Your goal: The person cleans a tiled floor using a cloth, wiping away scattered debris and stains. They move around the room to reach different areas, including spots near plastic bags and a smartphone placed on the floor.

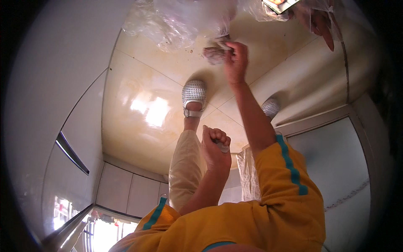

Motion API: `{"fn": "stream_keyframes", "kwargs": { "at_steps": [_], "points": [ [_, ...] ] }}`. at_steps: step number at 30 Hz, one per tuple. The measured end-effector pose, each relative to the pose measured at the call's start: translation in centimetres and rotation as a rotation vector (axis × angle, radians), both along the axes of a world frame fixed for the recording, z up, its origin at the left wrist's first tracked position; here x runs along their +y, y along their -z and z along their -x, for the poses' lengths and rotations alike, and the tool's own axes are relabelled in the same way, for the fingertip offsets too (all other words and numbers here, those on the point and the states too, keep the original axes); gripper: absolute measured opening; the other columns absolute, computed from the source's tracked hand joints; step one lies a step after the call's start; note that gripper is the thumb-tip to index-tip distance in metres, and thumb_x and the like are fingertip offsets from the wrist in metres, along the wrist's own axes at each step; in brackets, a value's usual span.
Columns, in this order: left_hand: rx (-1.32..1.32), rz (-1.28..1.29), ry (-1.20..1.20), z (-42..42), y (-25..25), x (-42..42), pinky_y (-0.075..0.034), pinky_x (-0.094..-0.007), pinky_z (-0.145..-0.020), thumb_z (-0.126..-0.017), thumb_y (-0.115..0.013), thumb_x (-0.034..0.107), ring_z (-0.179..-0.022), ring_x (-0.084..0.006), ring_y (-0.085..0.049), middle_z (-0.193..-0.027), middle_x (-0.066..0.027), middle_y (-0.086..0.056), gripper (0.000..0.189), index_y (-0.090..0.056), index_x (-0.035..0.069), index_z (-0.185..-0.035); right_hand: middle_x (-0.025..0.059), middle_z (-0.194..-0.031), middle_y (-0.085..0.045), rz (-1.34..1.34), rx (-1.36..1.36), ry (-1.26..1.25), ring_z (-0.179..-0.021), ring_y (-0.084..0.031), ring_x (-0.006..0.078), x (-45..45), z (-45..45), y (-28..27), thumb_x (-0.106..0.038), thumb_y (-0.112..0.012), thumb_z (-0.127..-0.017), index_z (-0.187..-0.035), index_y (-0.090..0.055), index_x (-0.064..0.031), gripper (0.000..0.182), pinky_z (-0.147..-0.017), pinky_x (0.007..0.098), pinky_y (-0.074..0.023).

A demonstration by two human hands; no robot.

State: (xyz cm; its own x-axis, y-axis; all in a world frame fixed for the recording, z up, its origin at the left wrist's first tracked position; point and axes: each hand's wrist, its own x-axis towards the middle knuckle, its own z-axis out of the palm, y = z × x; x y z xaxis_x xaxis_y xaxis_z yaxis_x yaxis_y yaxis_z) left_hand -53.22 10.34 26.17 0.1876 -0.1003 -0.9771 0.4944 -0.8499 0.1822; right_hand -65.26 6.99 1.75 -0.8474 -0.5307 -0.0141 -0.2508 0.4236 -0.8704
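Note:
My right hand (238, 58) reaches out low over the tiled floor, its fingers closed on a crumpled, pinkish-grey thing (215, 55). Motion blurs this thing, and I cannot tell its material. Just beyond it lie clear plastic bags (176, 23) whose contents are hidden. Nearer to my body, my left hand (215, 146) is curled into a fist above my leg. A small whitish object (224, 147) shows between its fingers and palm; what it is I cannot tell.
A reddish, pointed thing (326, 34) lies in a plastic bag at the upper right, beside a printed package (280, 5). My shoes (194, 93) stand on the floor tiles (148, 78). White cabinet fronts (75, 126) rise at left; a frosted-glass door (330, 163) is at right.

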Motion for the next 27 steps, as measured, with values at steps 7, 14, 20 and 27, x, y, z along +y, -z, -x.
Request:
{"fn": "stream_keyframes", "kwargs": {
  "at_steps": [7,14,20,27],
  "points": [
    [0.072,-0.026,0.020,-0.8,0.3,1.0,-0.032,-0.0277,-0.053,-0.101,-0.048,0.031,-0.059,-0.0125,-0.037,-0.066,-0.0003,-0.039,0.038,-0.036,0.013,-0.071,0.0119,-0.105,-0.058,-0.401,0.338,-0.011,-0.101,-0.054,0.0318,3.9,4.7,3.0,0.004,-0.059,-0.075,-0.102,-0.061,-0.0086,0.030,-0.089,0.0431,-0.0431],
    [0.008,-0.028,0.020,-0.1,0.0,0.3,-0.033,-0.0282,-0.053,-0.101,-0.048,0.031,-0.059,-0.0128,-0.038,-0.066,-0.0006,-0.040,0.037,-0.037,0.013,-0.071,0.0087,-0.090,-0.065,-0.052,0.139,-0.341,-0.064,-0.060,0.0155,-5.2,-3.8,3.8,0.008,-0.059,-0.075,-0.094,-0.063,-0.0063,0.025,-0.061,0.0306,-0.0518],
    [0.064,-0.010,-0.002,-0.2,-0.2,-0.2,-0.033,-0.0283,-0.053,-0.102,-0.047,0.031,-0.059,-0.0132,-0.038,-0.066,-0.0004,-0.040,0.037,-0.037,0.013,-0.071,0.0107,-0.096,-0.065,0.091,-0.595,-0.051,-0.089,-0.064,0.0239,-4.4,-2.6,0.5,0.001,-0.057,-0.076,-0.095,-0.067,-0.0031,0.023,-0.083,0.0366,-0.0516],
    [0.057,-0.041,0.001,-0.5,0.0,0.7,-0.032,-0.0282,-0.054,-0.102,-0.046,0.031,-0.059,-0.0129,-0.037,-0.066,-0.0002,-0.039,0.036,-0.037,0.013,-0.072,0.0097,-0.095,-0.063,-0.279,0.041,0.060,-0.091,-0.059,0.0279,5.6,6.3,2.5,0.000,-0.058,-0.076,-0.099,-0.065,-0.0077,0.025,-0.086,0.0408,-0.0472]
  ]
}}
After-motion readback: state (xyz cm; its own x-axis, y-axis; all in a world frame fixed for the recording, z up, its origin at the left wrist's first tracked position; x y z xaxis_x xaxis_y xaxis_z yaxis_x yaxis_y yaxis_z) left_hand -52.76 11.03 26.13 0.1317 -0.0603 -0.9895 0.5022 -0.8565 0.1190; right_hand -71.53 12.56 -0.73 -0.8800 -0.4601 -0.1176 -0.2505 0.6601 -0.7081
